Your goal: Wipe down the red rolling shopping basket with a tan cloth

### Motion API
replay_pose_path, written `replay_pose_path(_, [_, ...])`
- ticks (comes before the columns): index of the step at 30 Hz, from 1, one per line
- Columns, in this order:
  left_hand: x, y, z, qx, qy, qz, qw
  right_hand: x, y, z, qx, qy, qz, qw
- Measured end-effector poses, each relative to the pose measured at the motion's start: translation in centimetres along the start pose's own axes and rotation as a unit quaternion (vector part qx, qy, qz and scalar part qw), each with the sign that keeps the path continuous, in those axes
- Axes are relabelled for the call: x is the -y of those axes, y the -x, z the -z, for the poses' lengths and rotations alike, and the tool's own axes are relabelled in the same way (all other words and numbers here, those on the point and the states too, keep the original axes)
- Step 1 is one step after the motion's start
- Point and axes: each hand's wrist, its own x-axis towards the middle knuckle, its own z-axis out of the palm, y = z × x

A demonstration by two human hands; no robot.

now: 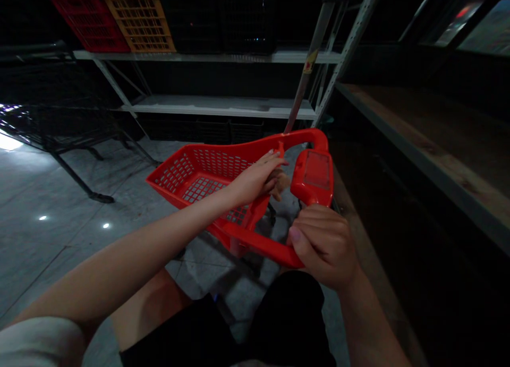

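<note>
Head view: red cart basket (199,176) sits centre, close in front of the person, tilted left. Left hand (258,178) closed over its far rim, right hand (324,245) fisted round the near handle bar (263,247), probably to steady it. Its underside is hidden; right side too dark. Metal shelves (219,107) far back.

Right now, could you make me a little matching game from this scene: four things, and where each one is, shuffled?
1. left hand
2. right hand
3. orange crate
4. red basket

a. on the top shelf
b. closed round the basket's near bar
c. held tilted above the floor
d. grasping the basket's far rim

Pairs: 1-d, 2-b, 3-a, 4-c.
</note>
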Motion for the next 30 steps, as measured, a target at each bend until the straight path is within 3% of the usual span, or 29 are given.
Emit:
replay_pose_path(4, [3.0,-5.5,-1.7,0.007,-0.051,0.002,0.999,0.3,0.0,-0.1,0.003,0.022,-0.01,1.0])
replay_pose_path(7, [4.2,-8.9,-2.6,-0.025,-0.083,0.025,0.996,0.4,0.2,-0.1,0.002,0.028,-0.024,0.999])
replay_pose_path(11, [4.4,-10.4,-2.7,-0.043,-0.106,0.04,0.993,0.2,0.1,-0.1,0.0,0.027,-0.025,0.999])
replay_pose_path(16, [3.0,-7.0,-0.7,0.005,-0.066,-0.029,0.997,-0.1,-0.2,-0.3,-0.023,0.022,-0.003,0.999])
replay_pose_path(23, [-2.7,4.6,3.1,0.049,0.004,-0.055,0.997,-1.1,0.1,-0.3,-0.032,0.02,-0.007,0.999])
replay_pose_path(25, [-4.0,6.8,3.9,0.062,0.035,-0.058,0.996,-1.6,0.0,-0.2,-0.025,0.014,-0.01,1.0])
replay_pose_path(27, [-4.4,7.4,4.4,0.061,0.051,-0.059,0.995,-2.0,-0.3,-0.3,-0.019,0.012,-0.013,1.0])
replay_pose_path(30, [-3.4,5.9,3.9,0.047,0.022,-0.048,0.997,-2.7,-0.7,-0.6,-0.011,0.026,-0.026,0.999])
